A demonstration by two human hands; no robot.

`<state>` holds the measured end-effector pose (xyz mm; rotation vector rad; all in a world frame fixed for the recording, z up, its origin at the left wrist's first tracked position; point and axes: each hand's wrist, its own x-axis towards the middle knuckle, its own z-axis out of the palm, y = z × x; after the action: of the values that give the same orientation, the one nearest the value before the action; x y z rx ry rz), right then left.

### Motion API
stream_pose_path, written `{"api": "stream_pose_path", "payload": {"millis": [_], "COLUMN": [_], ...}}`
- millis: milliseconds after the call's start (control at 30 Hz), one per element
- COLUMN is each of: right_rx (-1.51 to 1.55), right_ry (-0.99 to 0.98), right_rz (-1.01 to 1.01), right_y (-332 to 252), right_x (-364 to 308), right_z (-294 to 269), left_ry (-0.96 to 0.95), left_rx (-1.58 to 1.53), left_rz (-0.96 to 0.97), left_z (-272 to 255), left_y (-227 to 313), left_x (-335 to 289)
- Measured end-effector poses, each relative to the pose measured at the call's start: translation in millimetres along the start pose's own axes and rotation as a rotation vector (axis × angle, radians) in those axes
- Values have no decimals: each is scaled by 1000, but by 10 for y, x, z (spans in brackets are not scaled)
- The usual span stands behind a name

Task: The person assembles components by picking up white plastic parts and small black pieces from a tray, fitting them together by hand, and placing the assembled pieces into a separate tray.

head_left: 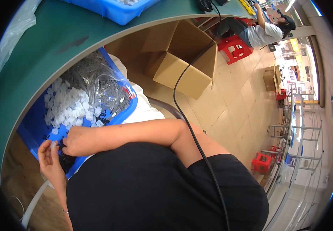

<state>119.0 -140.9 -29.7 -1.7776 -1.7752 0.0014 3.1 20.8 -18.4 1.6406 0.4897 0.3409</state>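
Observation:
A blue plastic tray (pixel 31 122) rests on my lap, partly under the table edge. It holds a heap of small white plastic pieces (pixel 68 106), a clear plastic bag (pixel 91 75) and small dark parts (pixel 114 102). Over the tray's near left end, my right hand (pixel 79 141) is closed with its fingers curled down by small black parts (pixel 67 159). My left hand (pixel 51 161) is beside it at the tray's rim, thumb and fingers pinched together near a tiny pale spot. What either hand holds, if anything, is too small or hidden to name.
The green table (pixel 39 54) curves above the tray, with another blue tray (pixel 122 11) on it. An open cardboard box (pixel 185 73) stands on the floor. A black cable (pixel 178 96) hangs across the view. Another person (pixel 264 34) sits on a red stool (pixel 236 50) at far right.

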Motion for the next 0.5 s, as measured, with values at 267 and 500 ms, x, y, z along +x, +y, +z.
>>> {"api": "stream_pose_path", "payload": {"millis": [267,500], "right_rx": [112,195], "right_ry": [-71,21], "right_rz": [-71,145], "right_y": [57,70], "right_x": [-15,-97], "right_z": [-61,83], "left_ry": [7,18], "left_rx": [32,-3], "left_rz": [-25,-115], "left_z": [-47,53], "left_y": [-131,56], "left_x": [3,9]}}
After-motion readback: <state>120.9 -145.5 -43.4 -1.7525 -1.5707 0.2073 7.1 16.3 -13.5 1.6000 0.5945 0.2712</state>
